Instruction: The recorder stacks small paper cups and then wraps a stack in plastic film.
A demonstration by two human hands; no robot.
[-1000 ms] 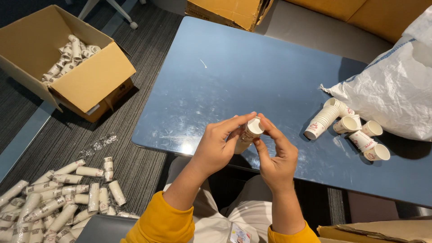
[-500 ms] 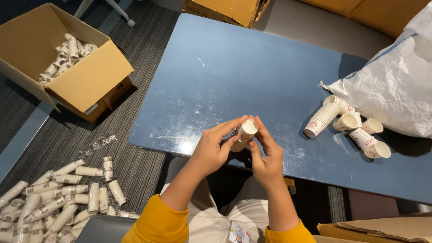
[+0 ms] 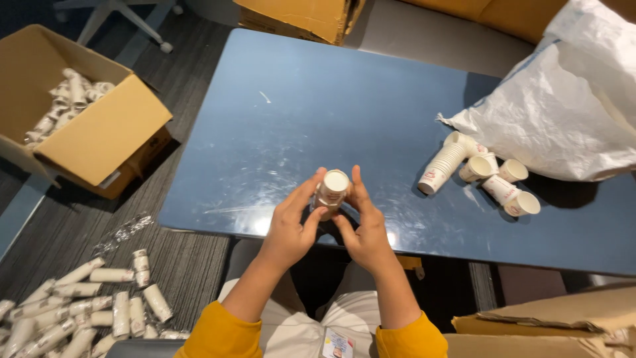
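A short stack of small white paper cups (image 3: 330,191) is held upright between both hands over the near edge of the blue table (image 3: 318,113). My left hand (image 3: 291,229) grips it from the left, fingers up along its side. My right hand (image 3: 364,229) holds it from the right, fingertips beside the rim. Both sleeves are yellow.
Loose paper cups and a nested stack (image 3: 442,166) lie at the table's right by a white sack (image 3: 570,106). An open cardboard box (image 3: 99,139) with cup rolls stands on the floor at left. Several wrapped cup stacks (image 3: 99,311) lie on the floor. Another cardboard box (image 3: 563,325) sits at bottom right.
Both hands have drawn closer to my body and turned the cup stack from tilted right to upright, its round end now facing the camera.
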